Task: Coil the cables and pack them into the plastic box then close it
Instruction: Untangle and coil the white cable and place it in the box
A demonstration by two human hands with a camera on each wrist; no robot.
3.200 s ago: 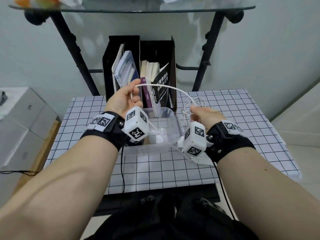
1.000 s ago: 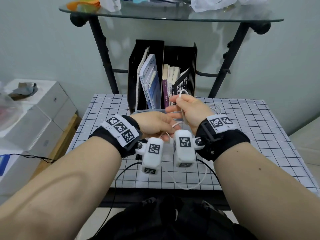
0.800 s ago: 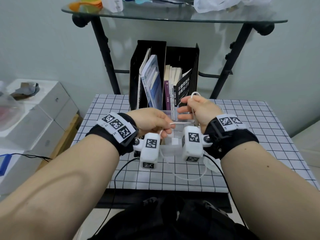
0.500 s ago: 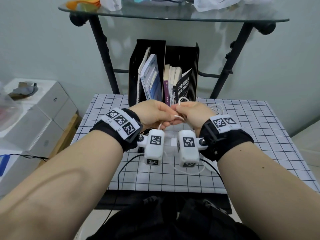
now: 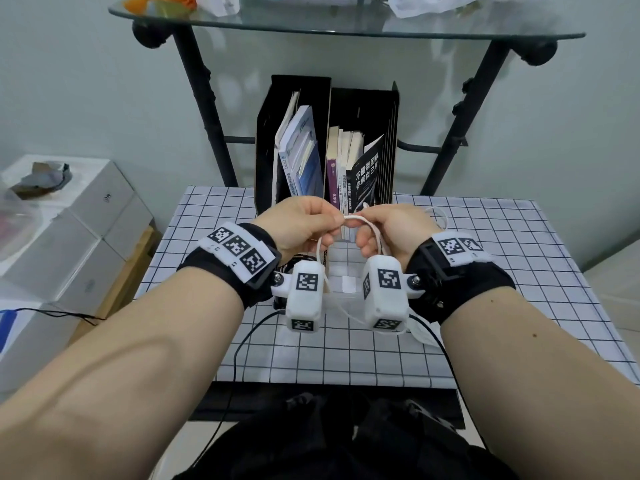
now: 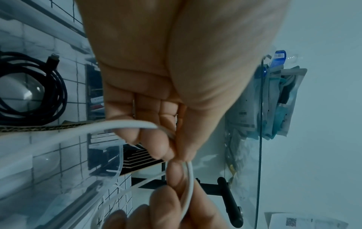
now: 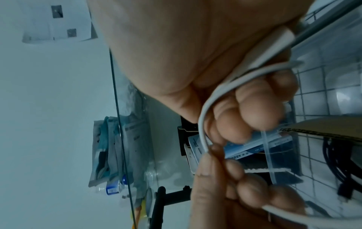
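Both hands meet above the table and hold one thin white cable (image 5: 356, 221). My left hand (image 5: 334, 225) pinches it between thumb and fingertips, as the left wrist view shows for the left hand (image 6: 176, 158) and white cable (image 6: 190, 178). My right hand (image 5: 362, 233) grips several loops of it, and in the right wrist view the white cable (image 7: 201, 124) curls around the right hand's fingers (image 7: 245, 108). A slack tail hangs down toward the clear plastic box (image 5: 341, 289), which stands open below and is mostly hidden by the wrists. A coiled black cable (image 6: 49, 93) lies beside the box.
A black file holder (image 5: 391, 133) with books stands right behind the box. Above it is a glass shelf (image 5: 346, 26) on black legs. The checked table (image 5: 519, 271) has bare room on the right. White cartons (image 5: 69, 237) stand to the left of the table.
Over the last second the hands drew apart with the cable stretched between them, then came together again. The slack hanging below them has grown shorter.
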